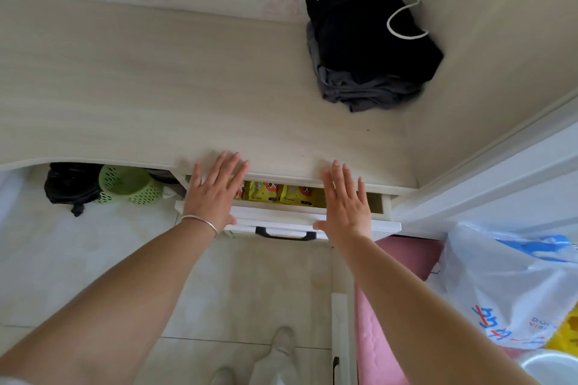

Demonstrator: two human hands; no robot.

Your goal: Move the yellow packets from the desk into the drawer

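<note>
1. Nearest the camera are the person's two bare forearms, reaching forward and down; the left one carries a thin silver bangle [200, 223] at the wrist.
2. The left hand [212, 194] and right hand [345, 200] are both flat, fingers straight and spread, well apart from each other, holding nothing. They lie over the front of the drawer [278, 217]; whether the palms press it I cannot tell.
3. The yellow packets [278, 194] lie in a row inside the drawer, which stands only partly open beneath the bench [156, 87] edge. None shows on the bench top, so the moving looks done and closing seems to be the step in hand.
4. The packets look like glossy printed film pouches: likely light, soft, a little slippery, best pinched at a sealed edge.
5. The drawer is white painted wood with a dark bar handle [286, 233]; the bench is pale woodgrain laminate, smooth and matt.
6. Folded dark clothes [369, 50] sit at the far right corner of the bench, with a white cord looped on top.
7. A green perforated basket [128, 184] stands below on the left.
</note>
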